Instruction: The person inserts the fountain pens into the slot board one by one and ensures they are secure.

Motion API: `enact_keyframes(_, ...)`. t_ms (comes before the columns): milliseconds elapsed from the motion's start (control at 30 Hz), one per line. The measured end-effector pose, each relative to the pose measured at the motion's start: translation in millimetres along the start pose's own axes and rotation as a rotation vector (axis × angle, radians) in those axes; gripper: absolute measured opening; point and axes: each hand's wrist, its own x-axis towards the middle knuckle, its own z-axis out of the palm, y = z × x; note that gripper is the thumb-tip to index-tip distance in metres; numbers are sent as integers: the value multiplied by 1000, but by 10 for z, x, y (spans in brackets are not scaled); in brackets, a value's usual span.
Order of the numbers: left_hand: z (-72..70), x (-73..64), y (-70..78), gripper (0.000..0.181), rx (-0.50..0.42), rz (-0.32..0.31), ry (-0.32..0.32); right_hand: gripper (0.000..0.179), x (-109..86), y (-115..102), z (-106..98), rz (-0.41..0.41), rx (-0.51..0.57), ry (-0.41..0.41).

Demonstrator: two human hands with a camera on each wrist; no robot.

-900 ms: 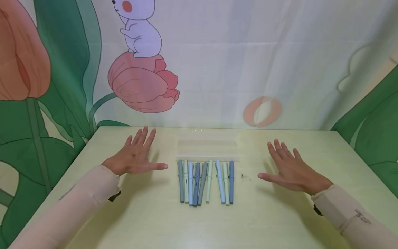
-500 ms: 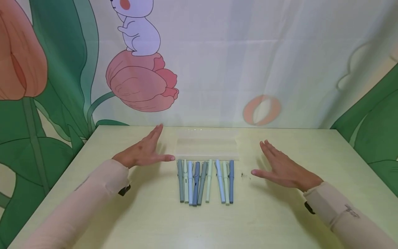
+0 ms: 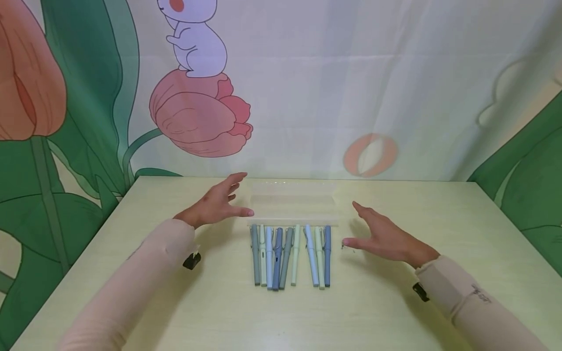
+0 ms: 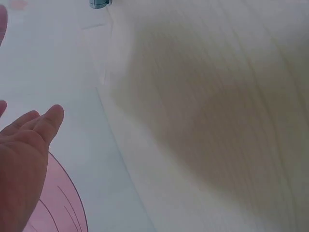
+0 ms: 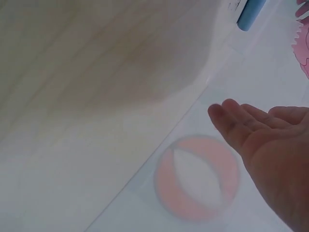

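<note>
In the head view my left hand [image 3: 215,202] hovers by the left end of a clear plastic box [image 3: 291,201], thumb apart from the fingers and nothing in its grasp. To the right of the box, my right hand [image 3: 386,236] is held above the table, also holding nothing, its thumb spread from its fingers. Several capped pens [image 3: 277,258] in blue, grey-green and pale green lie side by side just in front of the box. A dark blue pen [image 3: 327,256] is the rightmost of the row. Fingers [image 5: 231,123] look extended in the right wrist view.
A pale wooden table [image 3: 281,321] carries everything. Behind its far edge hangs a curtain [image 3: 298,97] printed with tulips and a white animal. Small dark specks [image 3: 349,248] lie on the table near the right thumb.
Both hands have moved inward towards the box, the left one also farther from me. The pens and the box have stayed in place.
</note>
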Motion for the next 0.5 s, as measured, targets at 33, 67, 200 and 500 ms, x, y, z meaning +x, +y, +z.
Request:
enact_keyframes(33,10,12,-10,106,-5,8,-7,105,4,0,8,-1,17,1)
enact_keyframes(67,21,25,-18,106,-9,13,-14,103,10,-2,18,-2,38,2)
enact_keyframes(200,60,78,-57,106,-17,23,-36,100,42,-14,49,-3,114,-4)
enact_keyframes(500,112,178,-116,103,-49,-8,-59,84,137,-79,100,30,231,-11)
